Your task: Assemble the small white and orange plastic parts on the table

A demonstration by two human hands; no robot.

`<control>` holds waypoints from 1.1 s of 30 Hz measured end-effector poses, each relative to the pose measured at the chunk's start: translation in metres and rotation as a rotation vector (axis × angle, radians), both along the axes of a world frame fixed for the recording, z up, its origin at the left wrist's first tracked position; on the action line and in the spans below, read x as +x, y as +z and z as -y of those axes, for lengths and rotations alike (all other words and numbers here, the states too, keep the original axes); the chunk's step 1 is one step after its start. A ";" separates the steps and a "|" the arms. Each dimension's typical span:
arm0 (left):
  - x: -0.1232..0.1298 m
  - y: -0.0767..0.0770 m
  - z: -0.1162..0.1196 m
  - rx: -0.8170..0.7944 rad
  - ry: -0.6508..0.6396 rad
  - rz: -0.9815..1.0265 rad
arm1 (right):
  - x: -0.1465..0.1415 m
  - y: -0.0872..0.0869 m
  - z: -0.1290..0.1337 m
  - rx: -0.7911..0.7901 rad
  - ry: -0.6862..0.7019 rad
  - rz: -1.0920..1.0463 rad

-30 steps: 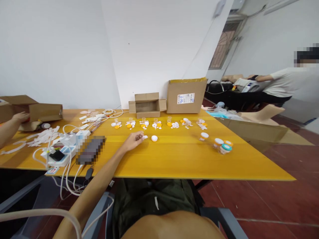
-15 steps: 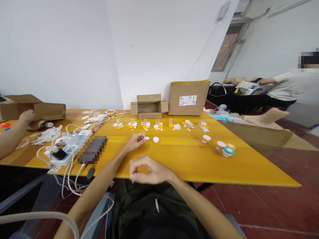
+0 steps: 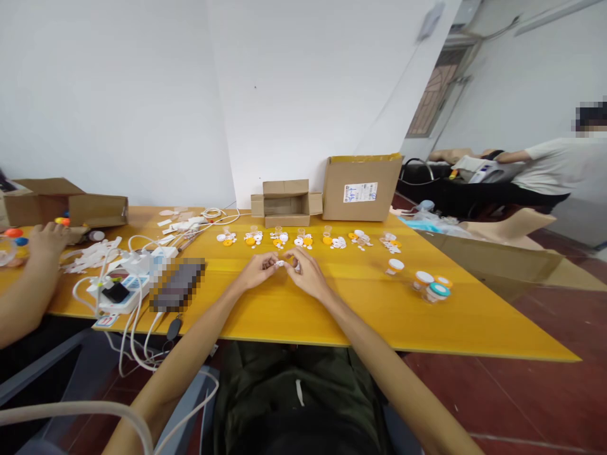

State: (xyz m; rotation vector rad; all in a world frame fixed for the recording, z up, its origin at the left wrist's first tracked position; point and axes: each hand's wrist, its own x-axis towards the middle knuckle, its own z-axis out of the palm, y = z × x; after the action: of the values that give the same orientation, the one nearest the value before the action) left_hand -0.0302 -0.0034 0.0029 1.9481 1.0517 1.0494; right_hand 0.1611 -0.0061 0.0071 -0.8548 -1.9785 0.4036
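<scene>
A small, flat white piece (image 3: 280, 263) with dark marks sits above the smooth, glossy yellow wood of the table (image 3: 441, 328), pinched narrowly between the thumb and fingers of the left hand (image 3: 260, 268). The right hand (image 3: 306, 272) curls in from the other side, its fingertips close to the piece; whether they grip it I cannot tell (the fingers hide much of that spot). Beyond both hands, small clear cups (image 3: 327, 231) stand in a row, with round white and orange discs (image 3: 338, 242) scattered around them. To the right are four clear, round jars (image 3: 437, 292) with lids: two white, one orange and one teal; pale contents show dimly through some walls. At the back stand a small cardboard box (image 3: 286, 206) with its flaps spread and a larger, taped one (image 3: 363, 189) bearing a label. On the left, white cables (image 3: 135, 328) loop around a power strip (image 3: 135, 287), and another person's hand (image 3: 50, 240) is near bright balls (image 3: 14, 233). The straight near edge crosses beyond the lap, and a broad stretch of wood runs between the right hand and the jars.
</scene>
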 end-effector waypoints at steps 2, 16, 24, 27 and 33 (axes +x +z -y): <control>0.001 0.001 0.001 -0.006 -0.008 0.010 | -0.001 -0.004 0.001 0.004 0.000 0.048; 0.003 0.001 0.002 0.010 -0.053 0.023 | -0.002 -0.014 0.001 0.041 -0.074 0.146; 0.003 0.004 0.004 0.037 -0.036 0.037 | 0.000 -0.015 0.001 0.075 -0.063 0.121; 0.001 0.007 0.004 0.080 0.046 0.050 | 0.000 -0.016 0.002 0.082 -0.084 0.123; -0.007 0.010 0.000 0.172 0.380 0.029 | 0.000 -0.017 0.003 0.109 -0.097 0.142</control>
State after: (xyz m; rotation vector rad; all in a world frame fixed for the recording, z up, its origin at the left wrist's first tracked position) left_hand -0.0370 -0.0037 0.0131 1.9001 1.3915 1.4087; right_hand 0.1607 -0.0090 -0.0101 -0.9272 -2.0589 0.1814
